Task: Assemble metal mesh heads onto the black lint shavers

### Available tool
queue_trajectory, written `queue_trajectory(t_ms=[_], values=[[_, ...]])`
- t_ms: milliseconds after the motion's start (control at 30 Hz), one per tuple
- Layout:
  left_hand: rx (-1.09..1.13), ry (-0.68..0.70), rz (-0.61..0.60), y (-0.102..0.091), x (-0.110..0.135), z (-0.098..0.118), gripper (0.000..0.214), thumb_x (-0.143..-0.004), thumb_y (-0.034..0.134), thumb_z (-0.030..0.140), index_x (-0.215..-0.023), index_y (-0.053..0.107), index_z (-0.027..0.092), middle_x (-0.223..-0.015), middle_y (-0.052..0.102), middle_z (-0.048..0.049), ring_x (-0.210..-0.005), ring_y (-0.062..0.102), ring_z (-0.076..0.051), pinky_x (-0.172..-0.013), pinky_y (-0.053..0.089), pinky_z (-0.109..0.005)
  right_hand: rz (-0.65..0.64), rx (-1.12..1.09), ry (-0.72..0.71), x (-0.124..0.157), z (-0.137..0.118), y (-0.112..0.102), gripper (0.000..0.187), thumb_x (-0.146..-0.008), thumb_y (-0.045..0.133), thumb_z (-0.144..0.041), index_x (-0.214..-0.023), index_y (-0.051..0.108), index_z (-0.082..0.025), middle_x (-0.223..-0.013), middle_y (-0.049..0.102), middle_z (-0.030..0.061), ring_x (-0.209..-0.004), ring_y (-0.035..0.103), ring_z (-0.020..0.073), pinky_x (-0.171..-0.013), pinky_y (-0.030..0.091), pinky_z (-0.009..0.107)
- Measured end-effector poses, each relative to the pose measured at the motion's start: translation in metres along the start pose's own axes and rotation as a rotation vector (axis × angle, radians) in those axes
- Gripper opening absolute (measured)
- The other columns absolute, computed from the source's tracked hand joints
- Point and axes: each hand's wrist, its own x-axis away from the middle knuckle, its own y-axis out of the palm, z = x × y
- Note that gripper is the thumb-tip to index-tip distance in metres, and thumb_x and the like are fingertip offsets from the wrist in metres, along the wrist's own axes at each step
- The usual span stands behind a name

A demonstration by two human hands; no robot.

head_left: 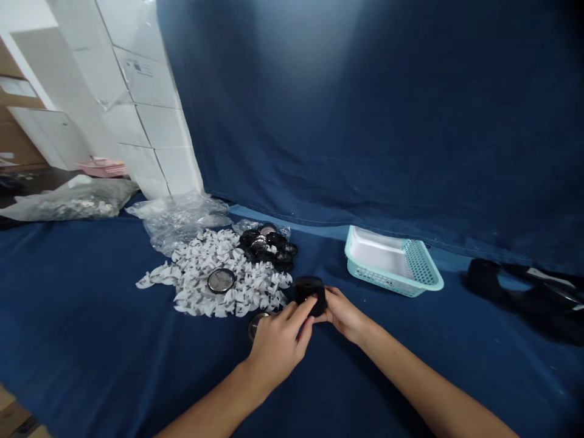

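My left hand (279,342) and my right hand (344,313) meet over the blue cloth, both with fingers closed on a small black round part (311,292) held between them. Just left of my left hand a round metal-mesh disc (254,324) lies on the cloth, partly hidden by the fingers. Beyond it spreads a heap of small white plastic pieces (214,277) with another mesh disc (221,280) on top. A cluster of black round parts (269,245) sits at the heap's far right edge.
A light teal plastic basket (391,261) stands to the right. Crumpled clear plastic bags (180,220) lie behind the heap, another filled bag (73,201) at far left. Black objects (529,292) rest at the right edge. A blue cloth backdrop and white boxes (146,109) rise behind.
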Motion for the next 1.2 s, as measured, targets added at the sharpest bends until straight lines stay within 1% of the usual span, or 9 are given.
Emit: queue_trajectory(t_ms=[233,467,533,600,733,900,1000,1133,1200], values=[[-0.024,0.013,-0.016,0.0018,0.0033,0.0007,0.043,-0.093,0.048,0.021,-0.136,0.047,0.024,-0.091,0.073,-0.0035,-0.067,0.071,-0.019,-0.055,0.056,-0.031,0.026,-0.007,0.014,0.0010,-0.0005,0.0016,0.038,-0.074,0.076,-0.047,-0.089,0.071,-0.012,-0.078,0.072,0.0075,-0.074,0.071,0.0221,-0.058,0.063,0.032],[-0.034,0.009,0.000,-0.0006,0.0033,0.0010,0.041,-0.092,0.050,0.021,-0.133,0.050,0.024,-0.087,0.072,-0.0022,-0.065,0.071,-0.020,-0.052,0.055,-0.032,0.059,-0.006,0.021,0.0006,0.0010,0.0016,0.036,-0.075,0.076,-0.045,-0.089,0.069,-0.012,-0.077,0.071,0.0076,-0.076,0.071,0.0235,-0.058,0.064,0.034],[-0.015,0.009,0.047,-0.0006,0.0041,0.0016,0.040,-0.092,0.051,0.020,-0.131,0.051,0.025,-0.088,0.072,-0.0019,-0.065,0.070,-0.019,-0.054,0.056,-0.032,0.068,-0.008,0.019,0.0009,0.0019,0.0015,0.035,-0.075,0.077,-0.044,-0.090,0.069,-0.013,-0.077,0.071,0.0070,-0.075,0.071,0.0229,-0.059,0.064,0.035],[0.013,0.017,0.127,0.0001,0.0047,0.0024,0.039,-0.091,0.053,0.019,-0.130,0.052,0.025,-0.087,0.071,-0.0019,-0.065,0.069,-0.017,-0.057,0.056,-0.030,0.067,-0.014,0.013,0.0013,0.0028,0.0015,0.035,-0.075,0.077,-0.043,-0.089,0.069,-0.013,-0.075,0.071,0.0057,-0.072,0.071,0.0212,-0.060,0.064,0.034],[0.034,0.027,0.232,0.0013,0.0032,0.0036,0.036,-0.090,0.054,0.017,-0.126,0.053,0.021,-0.077,0.068,-0.0008,-0.060,0.067,-0.015,-0.057,0.054,-0.027,0.041,-0.023,-0.009,0.0015,0.0033,0.0015,0.038,-0.074,0.077,-0.046,-0.087,0.069,-0.012,-0.073,0.070,0.0049,-0.066,0.069,0.0176,-0.060,0.062,0.030],[-0.002,0.020,0.162,0.0018,0.0007,0.0041,0.033,-0.091,0.051,0.021,-0.124,0.054,0.021,-0.076,0.068,0.0002,-0.057,0.065,-0.013,-0.054,0.050,-0.024,-0.018,-0.020,-0.043,0.0024,-0.0010,0.0026,0.045,-0.075,0.073,-0.053,-0.089,0.070,-0.011,-0.075,0.071,0.0068,-0.064,0.070,0.0190,-0.060,0.061,0.032],[0.030,-0.027,0.200,0.0037,0.0005,0.0042,0.035,-0.091,0.052,0.023,-0.125,0.050,0.018,-0.070,0.064,0.0019,-0.057,0.065,-0.013,-0.055,0.050,-0.023,-0.038,-0.015,-0.052,0.0026,-0.0036,0.0036,0.048,-0.076,0.072,-0.056,-0.090,0.071,-0.010,-0.075,0.072,0.0079,-0.064,0.071,0.0196,-0.060,0.060,0.031],[-0.042,0.005,0.169,0.0068,-0.0002,0.0042,0.029,-0.091,0.053,0.024,-0.119,0.053,0.020,-0.068,0.063,0.0029,-0.053,0.064,-0.013,-0.051,0.047,-0.023,-0.013,-0.021,-0.058,-0.0012,-0.0022,0.0033,0.049,-0.075,0.072,-0.058,-0.092,0.069,-0.012,-0.073,0.072,0.0060,-0.060,0.071,0.0194,-0.057,0.061,0.032],[-0.039,-0.016,0.200,0.0075,-0.0004,0.0038,0.031,-0.091,0.053,0.026,-0.121,0.051,0.019,-0.068,0.063,0.0028,-0.053,0.065,-0.013,-0.050,0.047,-0.023,-0.010,-0.025,-0.059,-0.0040,-0.0009,0.0026,0.049,-0.075,0.071,-0.058,-0.092,0.069,-0.013,-0.071,0.071,0.0056,-0.060,0.071,0.0198,-0.054,0.061,0.031]])
